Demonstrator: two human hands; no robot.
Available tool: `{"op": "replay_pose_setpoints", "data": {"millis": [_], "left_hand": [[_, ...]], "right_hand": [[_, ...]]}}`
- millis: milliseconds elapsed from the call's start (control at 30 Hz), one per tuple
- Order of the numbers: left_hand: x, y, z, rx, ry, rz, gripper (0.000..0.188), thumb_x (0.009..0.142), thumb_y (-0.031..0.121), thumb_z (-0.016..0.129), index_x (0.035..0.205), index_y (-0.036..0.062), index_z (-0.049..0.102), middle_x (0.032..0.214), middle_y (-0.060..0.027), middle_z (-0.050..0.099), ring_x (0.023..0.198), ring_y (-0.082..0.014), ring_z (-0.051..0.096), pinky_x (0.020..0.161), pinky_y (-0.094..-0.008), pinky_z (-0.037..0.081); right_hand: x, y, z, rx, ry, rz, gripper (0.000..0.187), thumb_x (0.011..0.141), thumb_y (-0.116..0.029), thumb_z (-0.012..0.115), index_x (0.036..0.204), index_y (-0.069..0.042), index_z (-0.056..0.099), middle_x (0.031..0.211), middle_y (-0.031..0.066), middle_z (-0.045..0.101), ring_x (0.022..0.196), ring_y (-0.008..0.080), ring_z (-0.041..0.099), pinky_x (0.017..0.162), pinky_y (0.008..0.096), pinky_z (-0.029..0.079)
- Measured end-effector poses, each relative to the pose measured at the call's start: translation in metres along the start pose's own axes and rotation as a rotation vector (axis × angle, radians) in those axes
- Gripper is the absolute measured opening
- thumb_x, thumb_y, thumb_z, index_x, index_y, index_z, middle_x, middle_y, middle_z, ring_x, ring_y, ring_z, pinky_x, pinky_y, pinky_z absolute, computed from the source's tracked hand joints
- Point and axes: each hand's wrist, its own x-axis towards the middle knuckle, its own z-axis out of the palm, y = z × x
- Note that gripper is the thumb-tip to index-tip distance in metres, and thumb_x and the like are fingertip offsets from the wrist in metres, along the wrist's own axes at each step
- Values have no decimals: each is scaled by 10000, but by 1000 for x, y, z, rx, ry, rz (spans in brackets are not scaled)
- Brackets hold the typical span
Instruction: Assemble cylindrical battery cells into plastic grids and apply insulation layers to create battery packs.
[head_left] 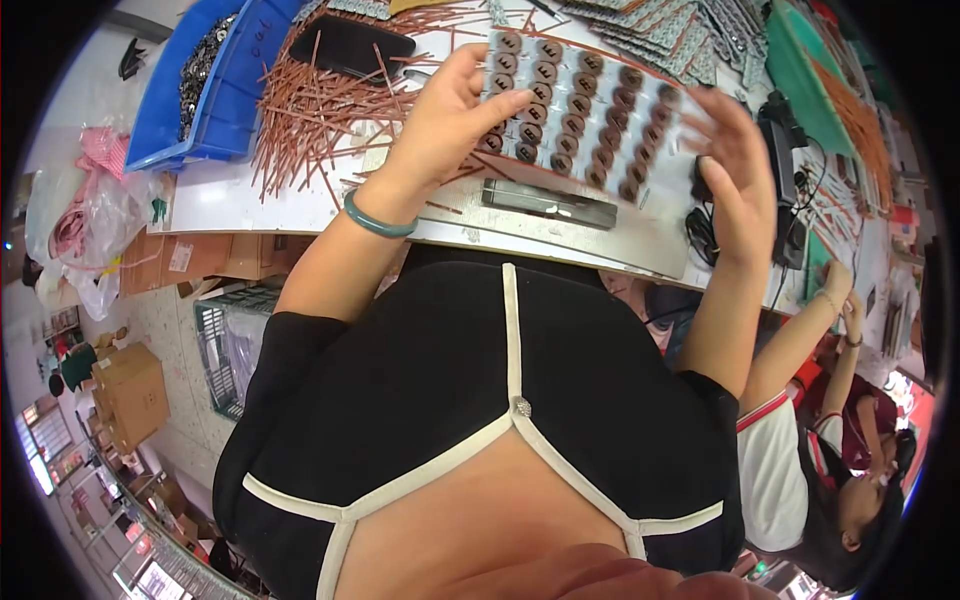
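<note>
My left hand [450,115] grips the left edge of a pale, flat sheet [655,182], its thumb lying across the front. Rows of round brown discs with dark marks [583,84] cover the sheet, which is held up tilted above the worktable. Off the sheet's right edge is my right hand [738,185], fingers apart and smeared by motion, and I see nothing held in it. Below the sheet, a metal plate [640,245] with a long dark slotted piece [550,203] lies at the table's front edge.
Thin reddish-brown sticks [310,130] lie heaped at the left, with a black phone [350,47] on them. A blue bin [225,120] holds small metal parts. Patterned sheets [660,40] are stacked at the back. Black cabled devices [785,180] and a co-worker [785,470] are at right.
</note>
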Motion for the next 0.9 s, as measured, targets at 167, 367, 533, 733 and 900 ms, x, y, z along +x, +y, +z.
{"op": "replay_pose_setpoints", "data": {"millis": [167, 367, 533, 733, 900], "left_hand": [[-36, -12, 6, 326, -20, 8, 310, 844, 52, 658, 1098, 0, 489, 946, -61, 638, 842, -80, 592, 756, -228, 487], [-46, -12, 6, 356, -16, -43, 238, 869, 73, 638, 1061, 2, 518, 948, -49, 628, 813, -76, 584, 733, -224, 481], [-50, -11, -2, 490, -63, -32, 222, 844, 137, 687, 989, 13, 573, 809, -6, 622, 741, -57, 571, 658, -221, 474], [-48, -22, -7, 516, -128, 79, 367, 843, 107, 683, 1155, -6, 528, 935, -40, 643, 835, -82, 597, 758, -238, 492], [-25, 23, -6, 488, -74, 87, 384, 904, 243, 583, 1195, 2, 515, 1074, -118, 608, 1015, -197, 582, 894, -320, 445]], "right_hand": [[-46, 48, 17, -146, -129, 330, 450, 777, -63, 704, 1176, 20, 512, 1000, 99, 615, 853, 146, 602, 764, 272, 477], [-43, 36, 22, -267, -85, 282, 135, 772, -33, 698, 855, 2, 597, 740, 31, 620, 703, 97, 596, 618, 229, 467], [-42, 36, 18, -443, -119, 238, 160, 771, -78, 725, 845, -10, 600, 747, 22, 619, 697, 75, 548, 648, 219, 435], [-48, 45, 15, -450, -140, 176, 192, 764, -67, 728, 886, -1, 596, 794, 26, 635, 715, 82, 550, 672, 219, 434], [-52, 43, 15, -492, -135, 146, 188, 751, -86, 731, 860, 6, 608, 793, 36, 639, 714, 94, 556, 670, 233, 438]]}}
